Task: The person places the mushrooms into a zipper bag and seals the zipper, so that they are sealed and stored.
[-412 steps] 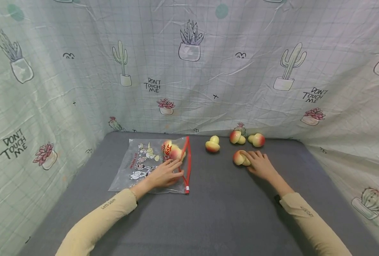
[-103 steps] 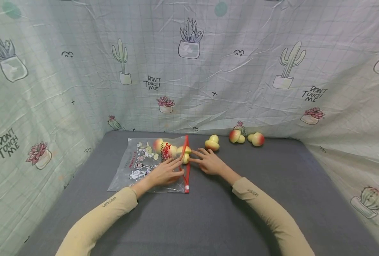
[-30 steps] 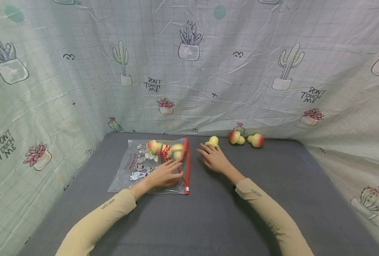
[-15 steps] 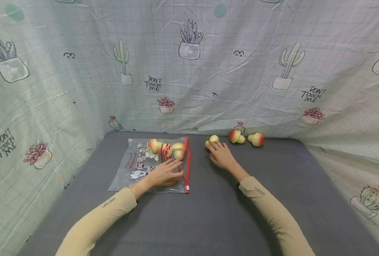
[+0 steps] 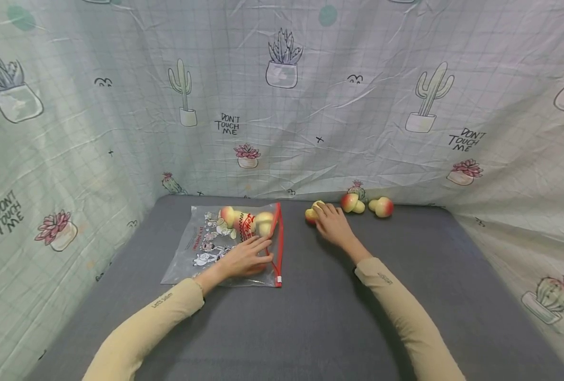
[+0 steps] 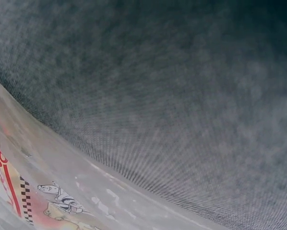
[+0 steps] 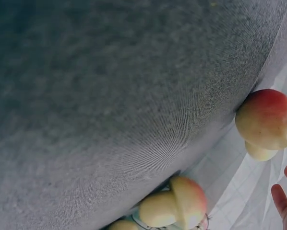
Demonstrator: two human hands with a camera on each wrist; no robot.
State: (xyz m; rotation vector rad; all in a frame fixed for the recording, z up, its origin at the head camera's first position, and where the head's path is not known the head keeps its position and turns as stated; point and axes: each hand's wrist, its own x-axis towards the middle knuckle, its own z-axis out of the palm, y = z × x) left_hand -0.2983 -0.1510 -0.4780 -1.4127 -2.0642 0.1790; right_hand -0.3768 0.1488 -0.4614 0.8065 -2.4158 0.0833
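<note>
In the head view, my left hand [image 5: 247,258] holds the mouth of a clear zip bag [image 5: 181,270], its upper red edge drawn back at the fingers. Inside the bag lie several yellow-and-red toy mushrooms [image 5: 264,224]. The left wrist view shows the bag's printed plastic [image 6: 100,191] and none of the hand. My right hand [image 5: 334,225] reaches over another toy mushroom [image 5: 310,216] right of the bag, partly covering it. In the right wrist view, spread fingers [image 7: 280,199] are close to that mushroom's stem, apart from its red cap [image 7: 268,115].
Two more toy mushrooms, one near [image 5: 350,202] and one farther right [image 5: 383,207], lie by the backdrop. The bag's white slider [image 5: 279,279] is at the near end of its red zip. A patterned cloth [image 5: 320,106] encloses the grey table [image 5: 282,333] at the back and sides.
A mushroom from the table's right side went to the bag mouth under my right hand and is now inside. That hand then moved to another mushroom and shifted right over it. Left hand stayed.
</note>
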